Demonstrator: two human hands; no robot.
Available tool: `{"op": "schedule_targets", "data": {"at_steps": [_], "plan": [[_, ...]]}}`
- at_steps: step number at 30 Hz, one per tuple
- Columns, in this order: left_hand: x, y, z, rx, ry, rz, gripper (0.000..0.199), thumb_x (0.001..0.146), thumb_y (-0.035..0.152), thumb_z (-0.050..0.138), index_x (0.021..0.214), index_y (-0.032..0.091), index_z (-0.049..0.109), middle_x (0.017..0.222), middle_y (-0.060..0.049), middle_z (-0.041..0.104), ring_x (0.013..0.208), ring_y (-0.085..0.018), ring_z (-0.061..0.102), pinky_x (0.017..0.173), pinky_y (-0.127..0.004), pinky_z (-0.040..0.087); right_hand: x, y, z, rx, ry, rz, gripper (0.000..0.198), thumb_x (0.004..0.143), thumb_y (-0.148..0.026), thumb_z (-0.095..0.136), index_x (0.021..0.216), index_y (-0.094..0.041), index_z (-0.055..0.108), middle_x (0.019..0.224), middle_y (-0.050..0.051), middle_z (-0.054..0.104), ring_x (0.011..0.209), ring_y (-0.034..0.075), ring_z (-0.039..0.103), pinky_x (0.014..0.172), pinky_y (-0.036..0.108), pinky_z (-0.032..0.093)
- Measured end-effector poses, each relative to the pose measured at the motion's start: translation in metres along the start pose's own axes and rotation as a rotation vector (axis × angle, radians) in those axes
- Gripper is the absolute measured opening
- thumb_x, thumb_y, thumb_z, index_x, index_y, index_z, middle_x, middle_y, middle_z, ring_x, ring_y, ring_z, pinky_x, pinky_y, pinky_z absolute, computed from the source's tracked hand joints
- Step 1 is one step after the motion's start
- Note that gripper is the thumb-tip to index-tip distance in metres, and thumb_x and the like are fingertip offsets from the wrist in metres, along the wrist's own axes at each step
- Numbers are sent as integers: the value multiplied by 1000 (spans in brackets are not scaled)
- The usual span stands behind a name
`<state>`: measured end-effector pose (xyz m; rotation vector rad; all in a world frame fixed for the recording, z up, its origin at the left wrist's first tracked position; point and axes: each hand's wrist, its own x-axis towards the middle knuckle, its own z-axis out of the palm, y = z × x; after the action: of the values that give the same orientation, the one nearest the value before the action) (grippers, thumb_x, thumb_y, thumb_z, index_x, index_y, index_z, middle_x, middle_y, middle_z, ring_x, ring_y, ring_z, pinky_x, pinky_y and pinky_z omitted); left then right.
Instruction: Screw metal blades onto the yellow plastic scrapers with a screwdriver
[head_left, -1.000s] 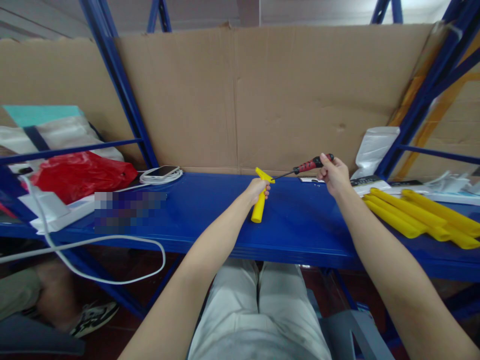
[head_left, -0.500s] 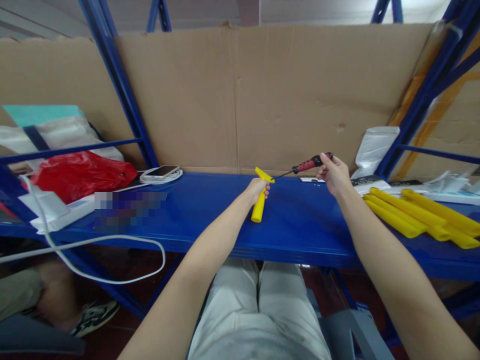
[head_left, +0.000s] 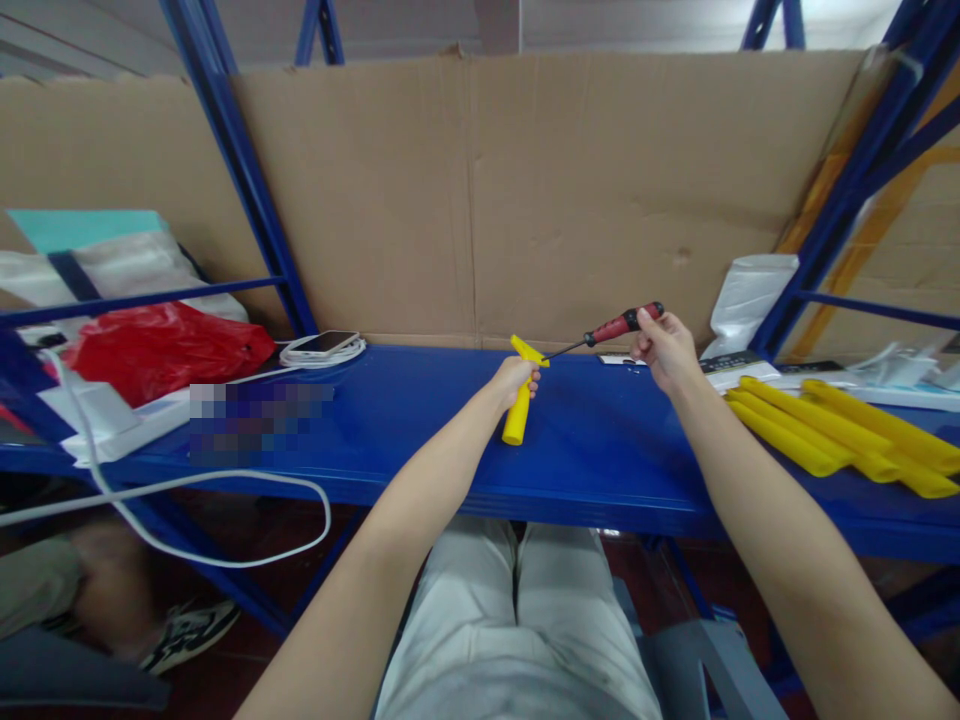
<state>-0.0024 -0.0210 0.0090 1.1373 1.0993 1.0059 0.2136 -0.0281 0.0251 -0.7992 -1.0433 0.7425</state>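
Observation:
My left hand (head_left: 519,378) is closed around a yellow T-shaped handle (head_left: 515,425), upright over the blue shelf with its crosspiece above my fingers. In my right hand (head_left: 666,345) is a red and black screwdriver (head_left: 615,328), gripped with thumb and fingers near the end of its handle. The screwdriver slants down to the left, its thin shaft reaching the right end of the yellow crosspiece. Whether the tip sits on a screw is too small to tell.
Several yellow tubes (head_left: 832,430) lie at the right on the blue shelf (head_left: 420,420). To the left are a phone (head_left: 330,343) on a coiled white cable, a red plastic bag (head_left: 169,345) and a white power strip (head_left: 142,425). A cardboard sheet (head_left: 360,200) stands behind; another person's leg (head_left: 112,575) shows lower left.
The screwdriver's handle has turned slightly, and the fingers of my right hand have shifted on it. My left hand and the yellow handle stay in place.

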Motion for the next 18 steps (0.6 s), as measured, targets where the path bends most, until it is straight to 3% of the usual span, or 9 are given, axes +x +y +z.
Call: {"op": "schedule_targets", "data": {"at_steps": [12, 18], "plan": [[-2, 1, 2, -2, -47, 18, 19, 89, 2, 40, 78, 18, 44, 47, 9, 40, 33, -4, 32, 39, -18, 26, 8, 6, 0, 84, 154, -125, 52, 67, -47, 80, 72, -24, 34, 43, -15, 33, 32, 5, 36, 33, 17, 29], [1, 0, 1, -7, -40, 20, 21, 89, 2, 40, 77, 18, 43, 47, 9, 40, 32, -4, 33, 39, -18, 26, 3, 7, 4, -4, 159, -50, 48, 68, -45, 80, 72, -24, 36, 42, -15, 35, 31, 6, 38, 31, 18, 28]]}}
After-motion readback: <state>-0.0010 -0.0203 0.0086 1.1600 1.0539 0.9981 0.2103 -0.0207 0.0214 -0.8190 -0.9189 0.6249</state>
